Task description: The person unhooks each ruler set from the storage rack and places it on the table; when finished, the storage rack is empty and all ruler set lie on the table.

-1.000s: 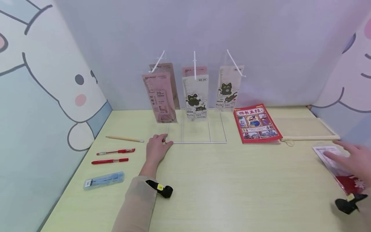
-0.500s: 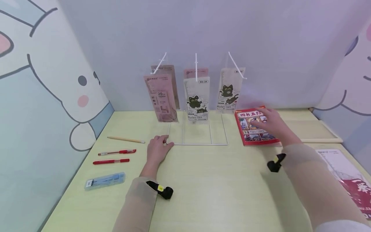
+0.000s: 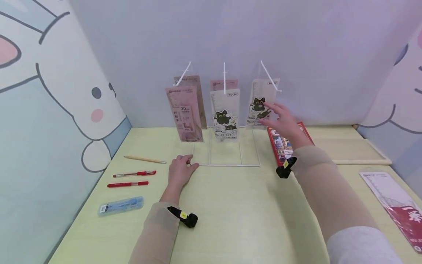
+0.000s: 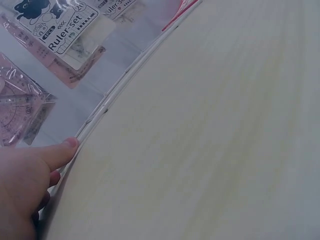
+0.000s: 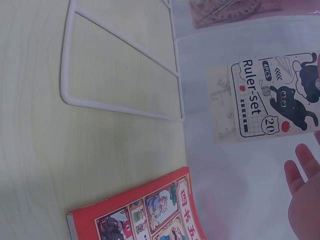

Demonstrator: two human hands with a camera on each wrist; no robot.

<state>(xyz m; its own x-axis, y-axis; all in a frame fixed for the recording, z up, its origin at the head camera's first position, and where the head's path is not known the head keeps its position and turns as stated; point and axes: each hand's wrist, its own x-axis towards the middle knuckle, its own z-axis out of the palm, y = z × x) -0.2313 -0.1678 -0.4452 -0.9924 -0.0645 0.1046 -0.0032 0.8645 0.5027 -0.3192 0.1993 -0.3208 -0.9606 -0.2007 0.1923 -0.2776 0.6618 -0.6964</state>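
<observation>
My left hand (image 3: 179,171) grips the front left corner of a white wire display rack (image 3: 230,166); in the left wrist view the thumb (image 4: 65,148) lies along the wire. Three hooks stick out at the rack's top. From the right one hangs a ruler set with black cats (image 3: 260,90). My right hand (image 3: 282,123) is right at this pack, fingers spread and overlapping its lower right part. On the middle hook another cat ruler set (image 3: 225,117) hangs before a pink pack. The left hook bears a pink ruler set (image 3: 185,115) with a brownish pack behind.
A red comic-style book (image 3: 282,148) lies under my right forearm, beside a beige mesh pouch (image 3: 356,146). Far right lies a red-and-white ruler pack (image 3: 395,205). At left lie a pencil (image 3: 145,159), two red pens (image 3: 128,184) and a blue case (image 3: 120,206). A wall stands behind.
My right hand has left the red-and-white pack at far right, crossed above the red book and reached the cat ruler set on the right hook. The left hand keeps its hold.
</observation>
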